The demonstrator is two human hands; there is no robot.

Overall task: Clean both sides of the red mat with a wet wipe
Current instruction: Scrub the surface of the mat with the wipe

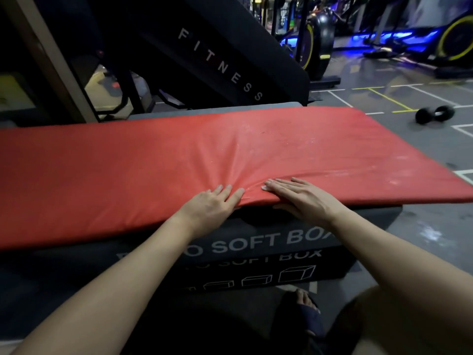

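The red mat (179, 160) lies flat across a dark foam box, overhanging it on both sides, with pale scuff marks on its right half. Both my hands are at the middle of its near edge. My left hand (210, 206) has its fingers laid on top of the mat and its thumb hidden under the edge. My right hand (299, 198) has its fingers on top too, with the thumb showing beneath the edge, so it pinches the mat. The cover is creased between the two hands. No wet wipe is in view.
The dark box (256, 247) marked SOFT BOX holds the mat up. A black padded FITNESS machine (220, 62) rises behind it. A dumbbell (435, 114) lies on the grey floor at right. Exercise bikes (317, 42) stand further back. My sandalled foot (307, 311) is below.
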